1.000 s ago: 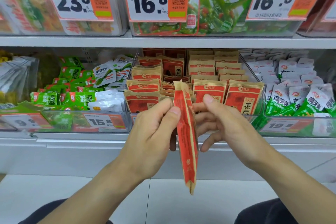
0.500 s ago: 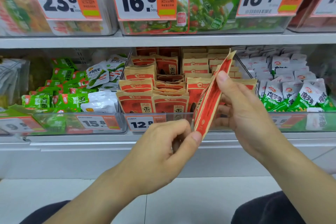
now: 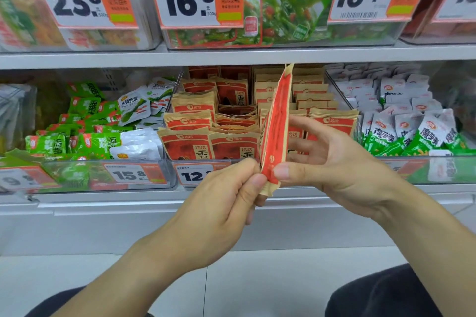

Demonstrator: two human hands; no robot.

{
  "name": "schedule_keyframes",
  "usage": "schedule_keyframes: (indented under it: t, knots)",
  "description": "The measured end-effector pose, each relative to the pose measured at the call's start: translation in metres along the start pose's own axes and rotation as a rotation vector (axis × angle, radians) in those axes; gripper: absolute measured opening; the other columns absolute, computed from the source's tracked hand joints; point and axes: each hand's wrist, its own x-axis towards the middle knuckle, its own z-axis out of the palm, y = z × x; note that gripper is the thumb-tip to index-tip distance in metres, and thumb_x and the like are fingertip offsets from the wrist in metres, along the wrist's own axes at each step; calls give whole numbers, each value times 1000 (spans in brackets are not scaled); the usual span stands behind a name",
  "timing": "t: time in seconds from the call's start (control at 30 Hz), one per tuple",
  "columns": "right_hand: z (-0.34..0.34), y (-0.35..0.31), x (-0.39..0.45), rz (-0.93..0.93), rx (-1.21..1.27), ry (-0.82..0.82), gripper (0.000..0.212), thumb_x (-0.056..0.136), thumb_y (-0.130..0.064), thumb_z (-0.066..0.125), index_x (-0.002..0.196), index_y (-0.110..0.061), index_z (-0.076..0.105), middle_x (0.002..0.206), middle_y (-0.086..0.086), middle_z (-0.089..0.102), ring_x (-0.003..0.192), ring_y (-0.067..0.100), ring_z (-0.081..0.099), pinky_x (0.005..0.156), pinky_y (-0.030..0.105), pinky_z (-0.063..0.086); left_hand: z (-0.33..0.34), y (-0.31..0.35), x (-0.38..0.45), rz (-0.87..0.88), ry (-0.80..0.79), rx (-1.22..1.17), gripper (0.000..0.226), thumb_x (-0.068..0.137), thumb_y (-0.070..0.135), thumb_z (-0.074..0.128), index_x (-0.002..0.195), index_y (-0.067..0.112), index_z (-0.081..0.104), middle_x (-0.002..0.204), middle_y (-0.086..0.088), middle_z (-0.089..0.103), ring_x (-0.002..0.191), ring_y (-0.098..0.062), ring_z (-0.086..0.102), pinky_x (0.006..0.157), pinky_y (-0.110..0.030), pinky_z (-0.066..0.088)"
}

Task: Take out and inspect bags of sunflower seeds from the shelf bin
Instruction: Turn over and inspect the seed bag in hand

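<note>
Bag [image 3: 276, 126] held edge-on before the seed bin [image 3: 206, 162], pinched at its bottom corner.
Left hand [image 3: 221, 203] and right hand [image 3: 332, 162] both pinch there; the tall unsupported top may tip, and the bag could slip out.

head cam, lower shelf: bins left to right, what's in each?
Green snack packs → white-and-green pouches → red-and-tan sunflower seed bags, with one seed bag held up edge-on in front by left hand and right hand → white-and-green packets.
</note>
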Motion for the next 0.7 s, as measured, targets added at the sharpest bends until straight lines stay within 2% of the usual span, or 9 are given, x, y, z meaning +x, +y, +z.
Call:
schedule_keyframes:
  t: [0.17,0.37,0.53,0.7]
  knots:
    - [-2,0,1,-41,-16,-64,83,67,5,76,142,-19,51,124,17,71,113,33,70,92,42,60,1,-4,0,-3,2,-37,36,102,44,34,83,18,50,78,6,59,64,-12,57,57,-13,41]
    - [-2,2,1,-94,-49,-57,89,64,3,79,144,-19,48,123,16,71,111,32,71,93,42,59,1,-4,0,20,10,-68,34,106,43,39,83,21,52,79,5,58,70,-18,58,59,-18,45]
    - [0,5,0,-122,-222,126,99,49,-22,91,139,-28,50,116,0,74,102,20,74,83,36,60,-2,-1,1,49,46,99,33,92,55,54,79,24,56,75,8,57,70,-14,56,59,-23,44]
    - [1,6,3,-107,-184,323,83,54,-49,84,129,-21,61,99,4,73,90,27,74,69,42,61,-2,-4,-2,11,9,151,35,94,55,47,77,24,50,72,8,53,66,-15,52,56,-24,39]
